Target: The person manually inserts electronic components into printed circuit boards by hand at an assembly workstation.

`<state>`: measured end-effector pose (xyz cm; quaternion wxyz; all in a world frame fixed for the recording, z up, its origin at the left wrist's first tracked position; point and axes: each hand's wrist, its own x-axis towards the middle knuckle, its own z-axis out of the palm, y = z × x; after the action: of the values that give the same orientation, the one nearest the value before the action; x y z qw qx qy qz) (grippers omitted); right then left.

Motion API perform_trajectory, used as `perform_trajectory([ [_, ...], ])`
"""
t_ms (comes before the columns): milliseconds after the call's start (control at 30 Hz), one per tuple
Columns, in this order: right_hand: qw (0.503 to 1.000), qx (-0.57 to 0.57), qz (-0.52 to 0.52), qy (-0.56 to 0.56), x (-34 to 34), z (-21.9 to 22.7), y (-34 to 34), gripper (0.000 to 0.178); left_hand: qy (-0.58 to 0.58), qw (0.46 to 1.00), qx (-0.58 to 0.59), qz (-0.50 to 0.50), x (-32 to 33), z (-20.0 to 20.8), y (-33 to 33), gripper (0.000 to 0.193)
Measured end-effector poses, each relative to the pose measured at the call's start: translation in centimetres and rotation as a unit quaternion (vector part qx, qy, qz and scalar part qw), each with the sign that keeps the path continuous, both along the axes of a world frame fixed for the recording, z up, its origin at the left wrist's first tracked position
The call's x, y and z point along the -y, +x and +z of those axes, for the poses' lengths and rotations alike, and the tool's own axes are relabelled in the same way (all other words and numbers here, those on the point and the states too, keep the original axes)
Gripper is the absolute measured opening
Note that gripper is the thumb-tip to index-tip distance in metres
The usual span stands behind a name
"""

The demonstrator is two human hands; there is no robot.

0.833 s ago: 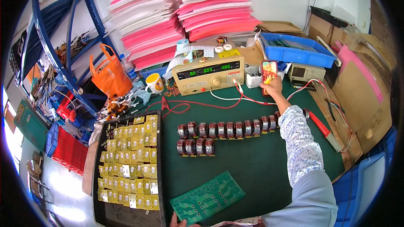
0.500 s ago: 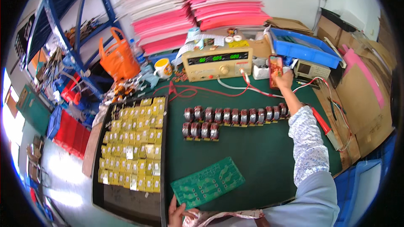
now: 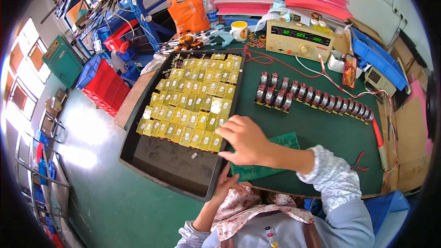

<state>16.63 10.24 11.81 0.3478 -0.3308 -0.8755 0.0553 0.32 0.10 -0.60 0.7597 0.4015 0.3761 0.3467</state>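
My right hand (image 3: 245,141) reaches across the right wall of a black tray (image 3: 167,172). Its thumb and fingers are apart, at the corner piece of the yellow circuit boards (image 3: 190,101) lying in rows there; whether they touch it is unclear. Beneath that forearm lies a green circuit board (image 3: 257,171), partly covered. Low down between tray and board, my left hand (image 3: 223,187) is closed at the board's near left corner, its fingers partly hidden. Dark wound coils on small yellow bases (image 3: 312,97) stand in two rows on the green tabletop (image 3: 321,133).
At the back stands a beige bench meter (image 3: 298,41) with red and white leads. A phone (image 3: 349,71) leans right of it. A red-handled probe (image 3: 377,135) and red-handled pliers (image 3: 360,160) lie at right. A white-and-yellow mug (image 3: 239,31) and orange bag (image 3: 187,11) stand beyond the tray.
My right hand has left the phone and come left and nearer, to the tray's yellow boards. My left hand stays by the green board's corner. The view has swung left.
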Motion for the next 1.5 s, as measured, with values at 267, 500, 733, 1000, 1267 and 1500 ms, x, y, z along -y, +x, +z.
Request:
perform_trajectory([
  [267, 0.965, 0.220, -0.126, -0.073, -0.8, -2.2, -6.4, 0.046, 0.035, 0.999, -0.008, -0.008, 2.0, 0.2, -0.8, 0.066],
  [500, 0.960, 0.223, -0.096, -0.139, -0.9, -0.9, -6.6, 0.059, 0.046, 0.999, 0.005, -0.021, 2.0, 0.8, -0.9, 0.066],
  [733, 0.978, -0.012, -0.166, -0.128, 2.3, 5.0, 0.3, 0.045, 0.038, 0.999, 0.032, 0.016, 2.5, 0.6, -0.3, 0.064],
  [1000, 0.827, 0.102, -0.541, -0.111, 8.2, -3.9, 17.5, 0.041, 0.007, 0.997, 0.071, 0.028, 1.9, 1.5, 0.2, 0.054],
  [1267, 0.810, -0.014, -0.533, -0.246, 12.7, -3.2, 21.8, 0.038, 0.006, 0.997, 0.055, 0.053, 1.0, 2.2, 1.4, 0.040],
  [1500, 0.892, -0.128, -0.293, -0.319, 12.3, -5.5, 23.5, 0.031, 0.023, 0.999, 0.030, 0.031, 1.9, 4.1, 1.5, 0.031],
])
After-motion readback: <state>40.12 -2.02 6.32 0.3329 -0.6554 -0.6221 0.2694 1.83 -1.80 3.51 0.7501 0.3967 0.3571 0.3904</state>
